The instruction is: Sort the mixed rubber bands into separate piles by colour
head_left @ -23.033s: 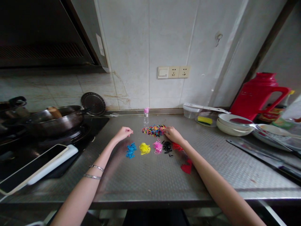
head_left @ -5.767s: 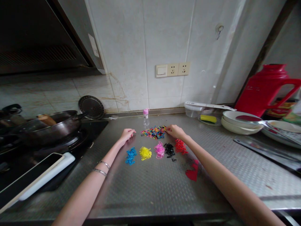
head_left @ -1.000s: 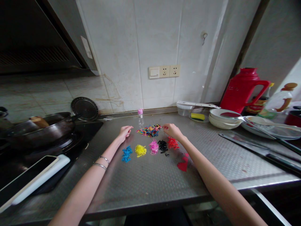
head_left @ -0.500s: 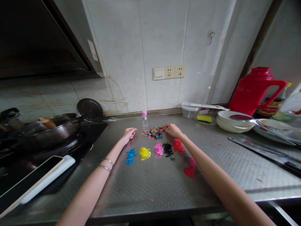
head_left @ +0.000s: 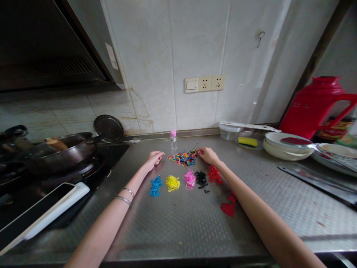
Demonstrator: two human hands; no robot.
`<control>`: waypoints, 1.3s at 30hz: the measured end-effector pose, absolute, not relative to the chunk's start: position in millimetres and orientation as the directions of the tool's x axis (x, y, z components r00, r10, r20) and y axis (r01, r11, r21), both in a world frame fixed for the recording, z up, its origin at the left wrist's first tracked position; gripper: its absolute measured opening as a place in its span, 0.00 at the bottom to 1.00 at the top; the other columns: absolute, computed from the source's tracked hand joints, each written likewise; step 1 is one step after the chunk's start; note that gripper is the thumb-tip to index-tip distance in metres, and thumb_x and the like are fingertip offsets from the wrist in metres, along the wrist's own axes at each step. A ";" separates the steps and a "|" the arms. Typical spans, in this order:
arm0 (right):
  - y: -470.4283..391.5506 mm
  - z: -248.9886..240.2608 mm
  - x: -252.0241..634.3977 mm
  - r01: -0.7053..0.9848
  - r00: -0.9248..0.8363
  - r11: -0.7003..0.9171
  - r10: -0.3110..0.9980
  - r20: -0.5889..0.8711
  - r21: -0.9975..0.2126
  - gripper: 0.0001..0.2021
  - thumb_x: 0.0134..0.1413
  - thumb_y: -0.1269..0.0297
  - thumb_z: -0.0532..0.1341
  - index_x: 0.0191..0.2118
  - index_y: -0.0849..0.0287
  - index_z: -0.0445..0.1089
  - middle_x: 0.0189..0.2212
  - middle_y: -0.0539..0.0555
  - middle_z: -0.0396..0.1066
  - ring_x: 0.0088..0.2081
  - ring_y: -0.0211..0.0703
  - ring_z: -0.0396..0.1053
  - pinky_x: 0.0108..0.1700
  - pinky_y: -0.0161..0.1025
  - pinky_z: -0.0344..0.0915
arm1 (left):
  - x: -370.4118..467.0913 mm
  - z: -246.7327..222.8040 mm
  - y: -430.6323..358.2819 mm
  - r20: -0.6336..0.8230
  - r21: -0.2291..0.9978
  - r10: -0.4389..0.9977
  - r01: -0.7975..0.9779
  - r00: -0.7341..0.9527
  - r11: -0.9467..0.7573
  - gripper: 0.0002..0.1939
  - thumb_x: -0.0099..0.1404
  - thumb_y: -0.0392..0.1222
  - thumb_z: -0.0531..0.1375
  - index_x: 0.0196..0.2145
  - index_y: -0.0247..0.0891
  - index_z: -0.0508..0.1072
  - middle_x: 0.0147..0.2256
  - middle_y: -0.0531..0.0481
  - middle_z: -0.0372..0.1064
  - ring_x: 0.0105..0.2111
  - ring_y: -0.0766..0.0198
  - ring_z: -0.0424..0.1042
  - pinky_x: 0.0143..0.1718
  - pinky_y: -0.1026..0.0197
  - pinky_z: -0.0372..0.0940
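Small mixed-colour bands form a pile (head_left: 184, 158) on the metal counter (head_left: 167, 230). My right hand (head_left: 208, 155) is closed at the pile's right end, fingertips pinched together; what they hold is too small to name. To the left of the pile, my left hand (head_left: 155, 159) is closed, thumb and finger together, and anything in it is hidden. Nearer me lie separate heaps: blue (head_left: 155, 186), yellow (head_left: 173, 182), pink (head_left: 189, 179), black (head_left: 201, 179) and red (head_left: 215, 175). Behind the pile stands a small clear bottle with a pink cap (head_left: 173, 133).
A pan (head_left: 63, 152) sits on the stove at left, with a phone (head_left: 36, 214) in front. At right are stacked bowls (head_left: 287, 147), a yellow sponge (head_left: 247, 141), a knife (head_left: 315, 182) and a red thermos (head_left: 312, 108). A red heart shape (head_left: 228, 207) lies beside my right forearm.
The view has shifted slightly, so most things appear a little further right. Both hands keep nearly the same places beside the mixed pile.
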State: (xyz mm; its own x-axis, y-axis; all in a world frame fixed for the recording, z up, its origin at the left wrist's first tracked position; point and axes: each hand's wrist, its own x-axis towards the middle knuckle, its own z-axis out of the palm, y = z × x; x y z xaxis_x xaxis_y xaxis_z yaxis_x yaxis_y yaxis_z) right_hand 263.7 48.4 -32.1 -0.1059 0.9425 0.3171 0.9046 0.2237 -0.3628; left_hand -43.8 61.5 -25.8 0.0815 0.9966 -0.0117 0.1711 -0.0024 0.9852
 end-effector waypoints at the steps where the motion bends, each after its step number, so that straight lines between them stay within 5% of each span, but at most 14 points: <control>1: 48.6 -32.2 264.5 0.897 -0.097 0.223 0.942 0.322 -0.381 0.15 0.47 0.68 0.53 0.43 0.56 0.69 0.36 0.54 0.71 0.36 0.39 0.67 0.37 0.31 0.59 | -43.9 -25.8 61.5 -0.011 0.984 0.997 0.176 0.081 -0.003 0.14 0.51 0.47 0.58 0.29 0.31 0.69 0.14 0.59 0.53 0.10 0.80 0.43 0.13 0.70 0.36; 8: 50.9 -16.4 268.8 0.758 -0.149 0.329 0.928 0.341 -0.563 0.15 0.41 0.71 0.55 0.38 0.63 0.71 0.27 0.52 0.71 0.29 0.36 0.66 0.32 0.29 0.60 | -44.2 -27.3 62.4 -0.006 0.983 0.994 0.185 0.106 -0.013 0.13 0.51 0.45 0.58 0.30 0.31 0.69 0.15 0.59 0.53 0.11 0.79 0.43 0.12 0.70 0.36; 15: 25.2 13.3 242.2 0.583 -0.569 0.365 0.821 -0.045 -0.726 0.16 0.37 0.69 0.56 0.36 0.62 0.72 0.21 0.47 0.69 0.22 0.32 0.62 0.23 0.27 0.58 | -34.5 -19.9 53.6 -0.033 0.955 0.994 0.297 0.105 0.000 0.11 0.51 0.42 0.58 0.29 0.32 0.70 0.15 0.59 0.54 0.11 0.78 0.45 0.12 0.70 0.36; 21: 14.7 12.3 223.1 0.580 -0.672 0.384 0.724 -0.155 -0.719 0.18 0.33 0.72 0.56 0.36 0.59 0.72 0.23 0.47 0.70 0.23 0.32 0.63 0.22 0.26 0.59 | -28.5 -21.8 54.4 0.031 0.892 0.994 0.447 0.102 -0.073 0.11 0.50 0.42 0.59 0.29 0.32 0.71 0.14 0.58 0.56 0.12 0.77 0.51 0.13 0.71 0.42; 29: 16.4 14.0 234.4 0.590 -0.598 0.376 0.798 -0.074 -0.715 0.15 0.37 0.69 0.56 0.35 0.61 0.73 0.22 0.47 0.69 0.22 0.31 0.62 0.22 0.26 0.58 | -22.5 -25.6 60.2 0.108 0.731 0.975 0.649 0.195 -0.211 0.09 0.50 0.39 0.59 0.30 0.31 0.71 0.12 0.57 0.59 0.12 0.72 0.57 0.15 0.70 0.48; 39: 27.8 1.8 243.3 0.588 -0.496 0.368 0.867 0.039 -0.721 0.14 0.38 0.68 0.55 0.33 0.63 0.72 0.24 0.49 0.70 0.22 0.32 0.62 0.21 0.27 0.57 | -26.8 -36.4 70.8 0.210 0.716 0.958 0.637 0.194 -0.286 0.06 0.48 0.38 0.59 0.23 0.31 0.70 0.17 0.53 0.64 0.17 0.70 0.61 0.19 0.69 0.52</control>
